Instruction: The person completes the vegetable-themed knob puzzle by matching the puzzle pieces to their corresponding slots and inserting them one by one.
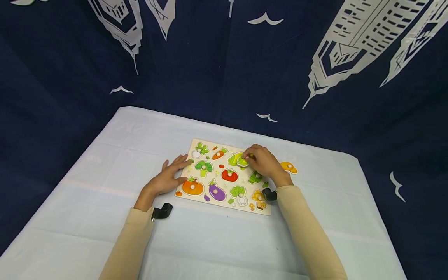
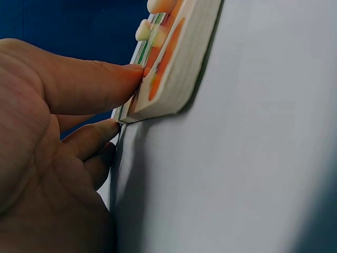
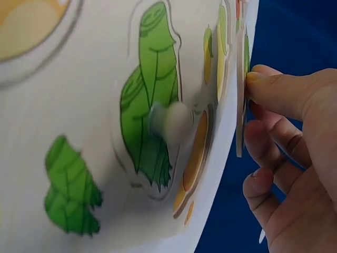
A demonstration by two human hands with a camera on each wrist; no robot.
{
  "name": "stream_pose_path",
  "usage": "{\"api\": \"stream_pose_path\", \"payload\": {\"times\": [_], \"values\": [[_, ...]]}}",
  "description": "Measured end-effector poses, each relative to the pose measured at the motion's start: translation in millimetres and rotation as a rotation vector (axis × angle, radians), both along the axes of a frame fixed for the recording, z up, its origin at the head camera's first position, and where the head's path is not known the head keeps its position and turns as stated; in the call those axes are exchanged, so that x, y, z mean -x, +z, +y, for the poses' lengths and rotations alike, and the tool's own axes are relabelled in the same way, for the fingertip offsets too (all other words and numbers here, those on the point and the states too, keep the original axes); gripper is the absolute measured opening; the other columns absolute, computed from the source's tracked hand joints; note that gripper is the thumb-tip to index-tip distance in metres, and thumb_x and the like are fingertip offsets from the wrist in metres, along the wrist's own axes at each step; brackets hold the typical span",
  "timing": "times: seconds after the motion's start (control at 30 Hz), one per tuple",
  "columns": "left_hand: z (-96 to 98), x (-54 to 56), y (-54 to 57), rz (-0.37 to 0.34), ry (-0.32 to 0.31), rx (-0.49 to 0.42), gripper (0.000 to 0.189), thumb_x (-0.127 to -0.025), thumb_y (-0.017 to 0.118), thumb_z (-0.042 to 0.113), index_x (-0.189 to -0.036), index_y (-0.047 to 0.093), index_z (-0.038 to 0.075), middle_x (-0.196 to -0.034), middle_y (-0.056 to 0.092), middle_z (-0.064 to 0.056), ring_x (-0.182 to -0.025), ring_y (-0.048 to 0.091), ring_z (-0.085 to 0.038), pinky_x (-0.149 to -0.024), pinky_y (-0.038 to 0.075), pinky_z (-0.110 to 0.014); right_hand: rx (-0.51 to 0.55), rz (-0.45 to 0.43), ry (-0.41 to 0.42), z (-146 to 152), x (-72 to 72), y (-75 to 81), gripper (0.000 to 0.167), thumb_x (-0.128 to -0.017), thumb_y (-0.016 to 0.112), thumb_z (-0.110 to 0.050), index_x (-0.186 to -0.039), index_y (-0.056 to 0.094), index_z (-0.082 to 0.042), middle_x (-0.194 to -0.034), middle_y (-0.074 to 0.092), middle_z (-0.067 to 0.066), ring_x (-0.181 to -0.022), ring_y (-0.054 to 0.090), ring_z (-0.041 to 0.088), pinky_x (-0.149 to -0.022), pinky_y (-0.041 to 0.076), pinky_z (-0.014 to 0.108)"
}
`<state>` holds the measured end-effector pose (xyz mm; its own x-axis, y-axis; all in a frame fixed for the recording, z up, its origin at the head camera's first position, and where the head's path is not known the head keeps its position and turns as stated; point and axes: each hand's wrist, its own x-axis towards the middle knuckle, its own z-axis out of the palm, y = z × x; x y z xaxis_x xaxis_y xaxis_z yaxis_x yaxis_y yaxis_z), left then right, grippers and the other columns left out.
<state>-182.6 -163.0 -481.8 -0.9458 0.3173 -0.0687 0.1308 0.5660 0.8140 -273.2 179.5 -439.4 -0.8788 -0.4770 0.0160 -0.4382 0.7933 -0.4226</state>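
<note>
A wooden vegetable puzzle board (image 1: 210, 200) lies on the white-covered table. My left hand (image 1: 168, 179) rests at its left edge with fingers spread; in the left wrist view the thumb (image 2: 95, 84) touches the top near the corner. Over the board's upper right, my right hand (image 1: 264, 161) pinches a light green puzzle piece (image 1: 242, 161), seen edge-on in the right wrist view. Below it shows a yellow-green vegetable picture (image 1: 233, 158), partly hidden. Knobbed pieces sit in the board, among them a tomato (image 1: 229, 175), a pumpkin (image 1: 192, 188) and an eggplant (image 1: 217, 193).
A yellow-orange knobbed piece (image 1: 288, 167) lies on the table (image 1: 210, 249) to the right of the board. A dark blue curtain (image 1: 196, 77) with white printed buildings and birds hangs behind the table.
</note>
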Motion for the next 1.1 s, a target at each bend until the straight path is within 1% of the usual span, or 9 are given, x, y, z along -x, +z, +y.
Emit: {"api": "stream_pose_path", "payload": {"times": [0.3,0.47,0.6,0.87,1.1], "values": [[-1.7,-1.5,0.3,-0.002,0.003,-0.002,0.06,-0.093,0.063,0.002,-0.15,0.043,0.001,-0.166,0.02,-0.017,-0.156,0.005,-0.035,-0.122,-0.015,-0.058,-0.025,0.045,0.009,-14,0.6,-8.1,0.012,-0.097,0.064,-0.013,-0.105,0.073,-0.014,-0.104,0.065,0.0,-0.09,0.059,0.018,-0.084,0.054,0.037],[-2.7,-1.9,1.6,-0.007,0.008,-0.001,0.061,-0.093,0.063,0.002,-0.15,0.042,0.001,-0.166,0.02,-0.017,-0.156,0.005,-0.034,-0.122,-0.015,-0.057,-0.054,0.057,0.013,-25,1.6,-8.5,0.012,-0.098,0.064,-0.016,-0.106,0.073,-0.015,-0.105,0.064,0.0,-0.09,0.059,0.018,-0.083,0.054,0.036],[-1.3,-0.6,2.5,-0.013,0.001,0.0,0.061,-0.093,0.063,0.002,-0.151,0.042,0.001,-0.166,0.019,-0.016,-0.156,0.004,-0.034,-0.122,-0.016,-0.057,-0.076,0.064,0.008,-29,1.7,-8.8,0.012,-0.098,0.065,-0.016,-0.106,0.073,-0.015,-0.105,0.064,0.0,-0.09,0.059,0.018,-0.085,0.054,0.037],[0.3,2.3,0.3,-0.004,-0.003,0.009,0.062,-0.093,0.064,0.002,-0.151,0.042,0.002,-0.166,0.02,-0.016,-0.156,0.005,-0.034,-0.122,-0.015,-0.057,-0.053,0.085,0.023,-32,0.7,-11.9,0.012,-0.098,0.064,-0.014,-0.106,0.073,-0.013,-0.104,0.064,0.002,-0.088,0.058,0.019,-0.082,0.054,0.037],[-1.0,1.9,-0.8,-0.003,-0.003,0.01,0.062,-0.093,0.064,0.002,-0.151,0.042,0.002,-0.166,0.02,-0.016,-0.156,0.005,-0.033,-0.122,-0.015,-0.057,-0.068,0.092,0.014,-37,2.1,-16.7,0.011,-0.097,0.064,-0.013,-0.105,0.073,-0.012,-0.102,0.064,0.003,-0.09,0.06,0.019,-0.086,0.055,0.038]]}}
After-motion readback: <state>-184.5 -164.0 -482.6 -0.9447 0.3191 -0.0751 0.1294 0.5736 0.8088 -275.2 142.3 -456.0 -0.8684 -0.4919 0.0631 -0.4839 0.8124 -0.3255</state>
